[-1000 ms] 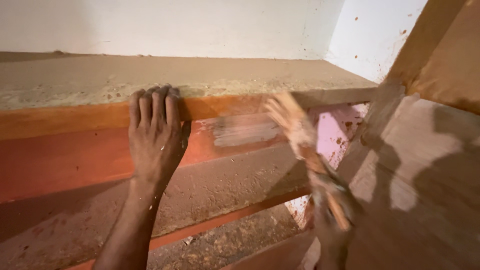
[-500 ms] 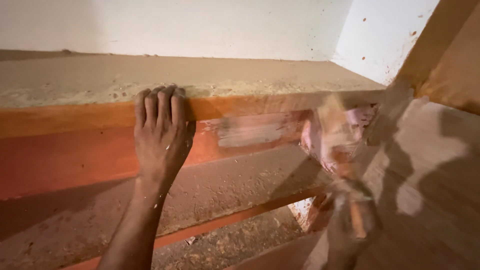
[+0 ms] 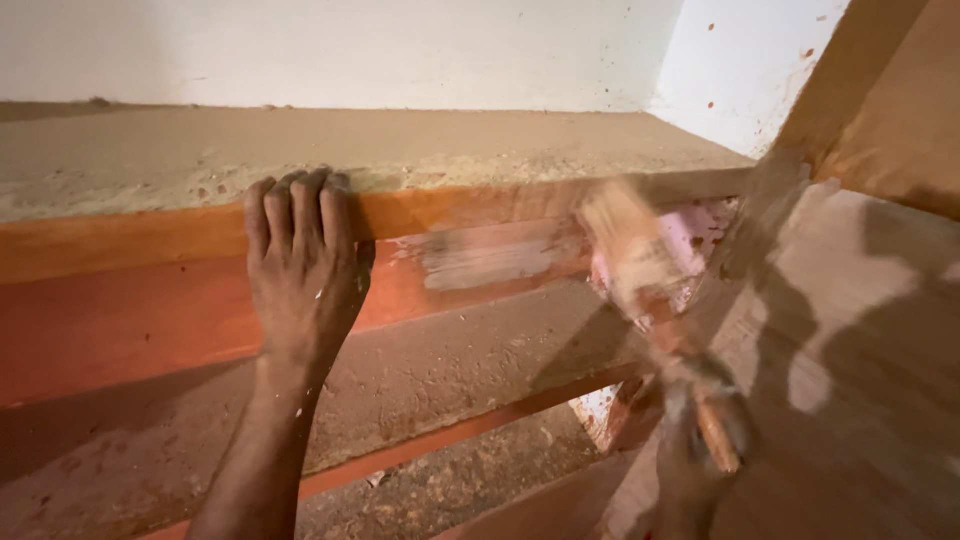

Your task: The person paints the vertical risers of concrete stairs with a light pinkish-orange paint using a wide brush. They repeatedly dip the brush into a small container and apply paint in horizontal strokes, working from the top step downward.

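My left hand point(image 3: 302, 262) lies flat against the orange-red painted face of a stair step point(image 3: 120, 310), fingers hooked over its upper edge. My right hand point(image 3: 705, 440), blurred by motion at the lower right, grips the handle of a paintbrush point(image 3: 630, 250). The brush's pale bristles point up against the step face, close to a pink unpainted patch point(image 3: 690, 240) at the right end. A smeared whitish patch point(image 3: 490, 262) sits on the painted face between my two hands.
The dusty, sandy concrete tread point(image 3: 350, 150) tops the step. A white wall point(image 3: 400, 50) rises behind, with red specks on the right corner section point(image 3: 740, 70). A brownish side wall point(image 3: 860, 330) bounds the right. Lower steps point(image 3: 450, 480) descend below.
The brush has swung along the step face, from near the whitish patch toward the pink patch and back slightly left. My left hand has stayed put.
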